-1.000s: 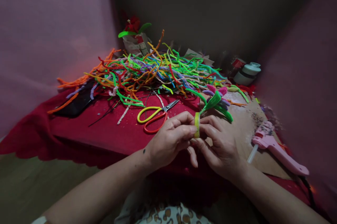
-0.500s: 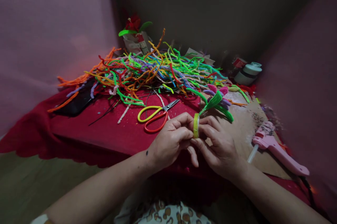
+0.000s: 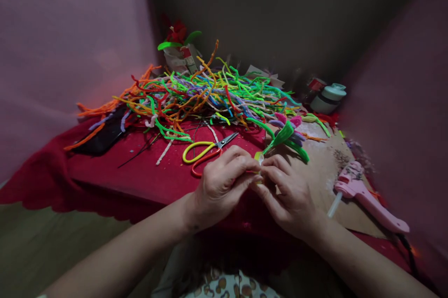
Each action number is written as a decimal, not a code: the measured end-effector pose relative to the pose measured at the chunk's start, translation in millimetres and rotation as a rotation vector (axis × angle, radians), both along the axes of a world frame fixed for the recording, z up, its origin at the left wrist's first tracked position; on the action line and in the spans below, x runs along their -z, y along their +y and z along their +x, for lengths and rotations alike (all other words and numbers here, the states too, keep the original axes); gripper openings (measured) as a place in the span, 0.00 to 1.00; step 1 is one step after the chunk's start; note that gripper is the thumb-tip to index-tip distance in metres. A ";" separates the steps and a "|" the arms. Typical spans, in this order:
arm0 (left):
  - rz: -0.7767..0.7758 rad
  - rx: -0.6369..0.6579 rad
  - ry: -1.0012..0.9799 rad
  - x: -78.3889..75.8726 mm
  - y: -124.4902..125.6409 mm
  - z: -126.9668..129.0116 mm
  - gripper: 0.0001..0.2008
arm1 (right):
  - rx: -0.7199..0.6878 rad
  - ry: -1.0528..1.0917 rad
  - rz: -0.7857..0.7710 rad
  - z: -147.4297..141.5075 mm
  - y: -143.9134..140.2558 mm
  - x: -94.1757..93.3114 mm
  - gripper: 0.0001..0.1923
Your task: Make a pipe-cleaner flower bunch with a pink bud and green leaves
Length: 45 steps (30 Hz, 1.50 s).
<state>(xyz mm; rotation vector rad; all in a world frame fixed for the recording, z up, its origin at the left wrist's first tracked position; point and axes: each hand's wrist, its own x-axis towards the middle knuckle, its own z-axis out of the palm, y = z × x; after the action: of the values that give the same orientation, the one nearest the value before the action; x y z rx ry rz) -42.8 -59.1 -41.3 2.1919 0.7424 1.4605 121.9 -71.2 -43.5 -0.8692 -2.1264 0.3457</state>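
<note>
In front of the table edge, my left hand (image 3: 222,183) is closed, its thumb and fingers pinched over the near side of a small yellow roll of tape (image 3: 258,155). My right hand (image 3: 290,197) closes on the roll from the other side, fingertips almost touching the left ones. Fingers cover most of the roll. Just beyond is a pipe-cleaner flower (image 3: 284,134) with green leaves and pink and purple petals. Its lower end disappears behind the roll and right fingers; I cannot tell if it is held. Scissors (image 3: 210,149) with yellow and red handles lie left of the hands.
A large heap of coloured pipe cleaners (image 3: 206,92) covers the back of the red cloth (image 3: 115,176). On the right, a pink glue gun (image 3: 367,197) rests on a cardboard sheet (image 3: 315,167). A dark phone-like object (image 3: 101,137) lies left; a pale bottle (image 3: 329,98) stands back right.
My left hand has turned and shifted its fingers over the tape roll, hiding more of it. The right hand stays nearly in place. Flower and scissors look unmoved.
</note>
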 end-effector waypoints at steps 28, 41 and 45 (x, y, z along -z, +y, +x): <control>0.341 -0.181 0.348 12.3 1.9 -9.7 0.04 | -0.017 -0.036 -0.009 0.6 0.3 2.5 0.05; -0.102 0.060 0.215 -15.5 18.4 -16.7 0.06 | -0.123 0.026 -0.307 9.9 1.9 -10.4 0.02; -0.089 0.216 0.303 -18.3 26.4 -22.4 0.05 | -0.160 0.048 -0.512 10.6 5.3 -16.5 0.06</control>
<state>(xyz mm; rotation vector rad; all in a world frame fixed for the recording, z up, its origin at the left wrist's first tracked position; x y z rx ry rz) -65.2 -32.7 -23.0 2.3672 0.6273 0.9858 132.6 -65.9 -27.0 -0.9574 -2.0980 1.0153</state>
